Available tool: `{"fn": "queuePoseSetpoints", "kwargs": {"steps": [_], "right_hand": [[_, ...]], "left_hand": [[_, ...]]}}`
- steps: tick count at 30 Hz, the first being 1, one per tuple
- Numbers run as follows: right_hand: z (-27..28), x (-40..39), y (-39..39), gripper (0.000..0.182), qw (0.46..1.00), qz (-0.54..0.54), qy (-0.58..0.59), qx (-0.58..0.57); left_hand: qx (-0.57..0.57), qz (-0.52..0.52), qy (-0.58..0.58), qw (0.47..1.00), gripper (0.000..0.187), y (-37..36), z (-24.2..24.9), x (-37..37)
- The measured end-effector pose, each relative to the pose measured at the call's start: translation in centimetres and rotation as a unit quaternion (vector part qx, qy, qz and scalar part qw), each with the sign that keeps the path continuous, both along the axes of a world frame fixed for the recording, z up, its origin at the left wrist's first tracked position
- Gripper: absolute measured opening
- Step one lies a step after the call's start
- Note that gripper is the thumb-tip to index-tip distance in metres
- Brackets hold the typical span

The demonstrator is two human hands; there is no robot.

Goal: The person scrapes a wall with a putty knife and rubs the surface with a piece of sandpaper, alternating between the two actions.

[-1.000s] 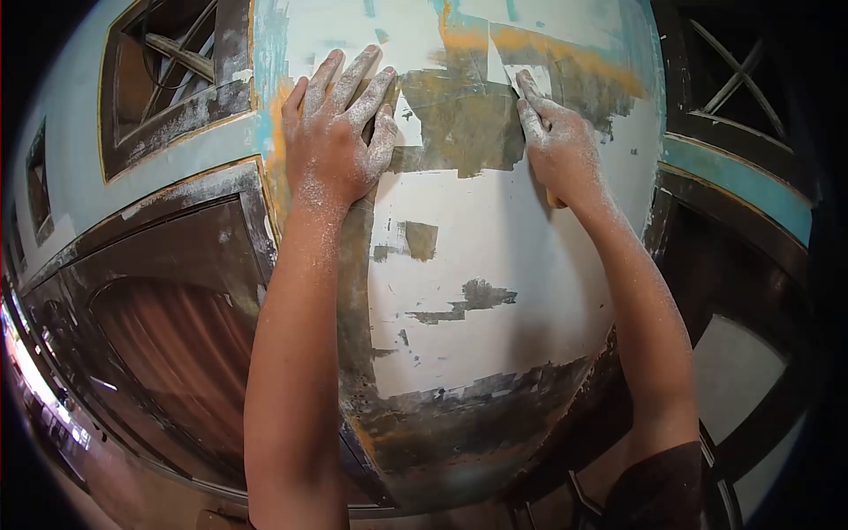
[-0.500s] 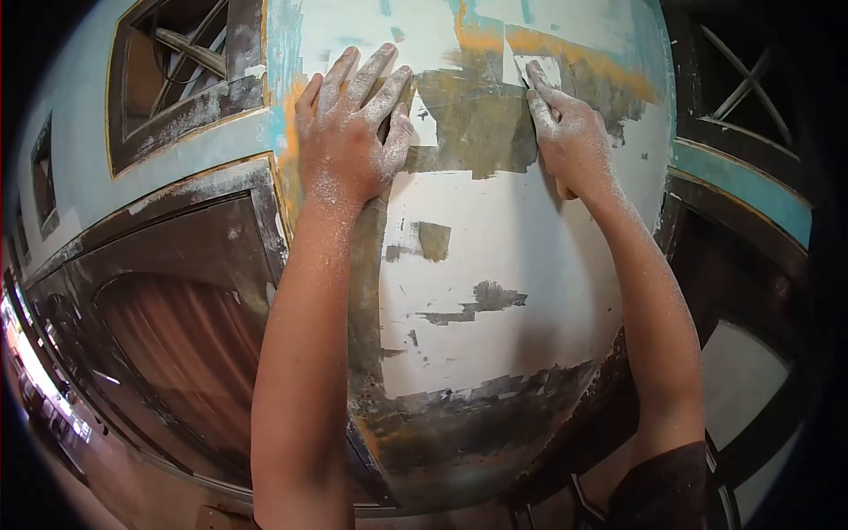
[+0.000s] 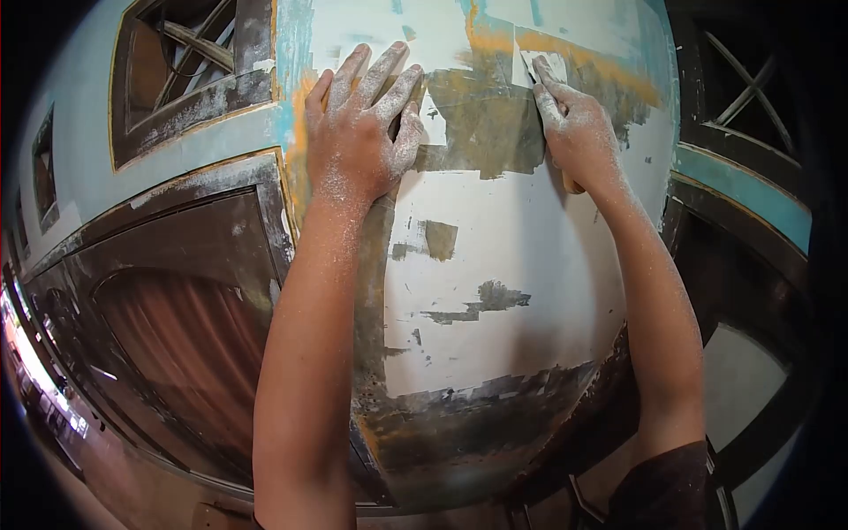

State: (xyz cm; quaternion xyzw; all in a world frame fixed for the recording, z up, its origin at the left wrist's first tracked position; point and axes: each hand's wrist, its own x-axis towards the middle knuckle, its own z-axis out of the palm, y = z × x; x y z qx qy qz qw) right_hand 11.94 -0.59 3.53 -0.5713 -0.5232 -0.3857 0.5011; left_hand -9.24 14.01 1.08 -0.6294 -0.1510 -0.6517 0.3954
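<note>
wall patchy in white, grey, orange, turquoise

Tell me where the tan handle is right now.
In the head view, right of centre, the tan handle pokes out below the right hand, in front of the patchy wall.

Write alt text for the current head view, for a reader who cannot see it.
A dust-whitened bare left hand lies spread against a patchy white, grey-brown and turquoise wall, while the dusty right hand grips a mostly hidden, yellowish-brown-handled tool. At left, a dark brown panel frames a reddish-brown curtain.
</note>
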Motion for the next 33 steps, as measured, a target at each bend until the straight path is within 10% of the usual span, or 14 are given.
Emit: {"fn": "queuePoseSetpoints", "kwargs": {"steps": [33], "right_hand": [[0.4, 0.6, -0.8, 0.039, 0.999, -0.008, 0.001, -0.033]], "left_hand": [[-0.008, 0.003, 0.004, 1.0, 0.042, 0.0, 0.0, -0.2]]}}
